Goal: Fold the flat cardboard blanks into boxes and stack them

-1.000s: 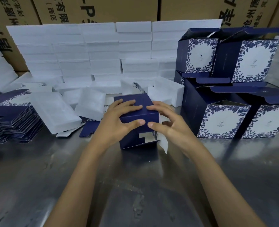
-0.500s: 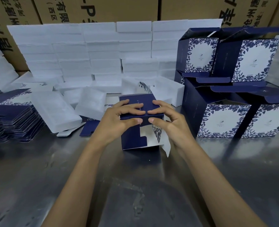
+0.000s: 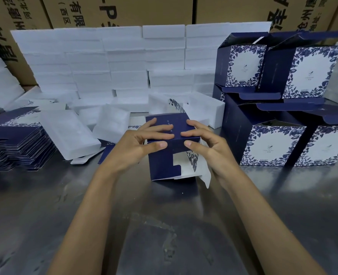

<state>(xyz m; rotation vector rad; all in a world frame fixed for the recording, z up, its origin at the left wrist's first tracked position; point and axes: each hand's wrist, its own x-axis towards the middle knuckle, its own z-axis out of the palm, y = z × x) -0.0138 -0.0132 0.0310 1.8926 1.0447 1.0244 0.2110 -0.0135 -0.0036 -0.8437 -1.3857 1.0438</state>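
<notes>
Gripped half-formed box (image 3: 171, 147) with both hands (image 3: 138, 144) (image 3: 207, 147), fingers on top, thumbs on front. Steadied on surface (image 3: 164, 225), probably for closing flaps.

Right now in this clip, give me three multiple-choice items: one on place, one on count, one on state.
1. Where is the pile of flat navy cardboard blanks on the steel table?
A. far left
B. far right
C. behind the folded boxes

2. How many finished navy floral boxes show a white front panel?
A. two
B. four
C. six

3. How is the half-folded navy box held?
A. left hand only
B. untouched
C. both hands

Answers: 1 A, the pile lies at the left edge. 2 B, two panels above two. 3 C, left hand and right hand each lay fingers on top, thumbs on the front.
</notes>
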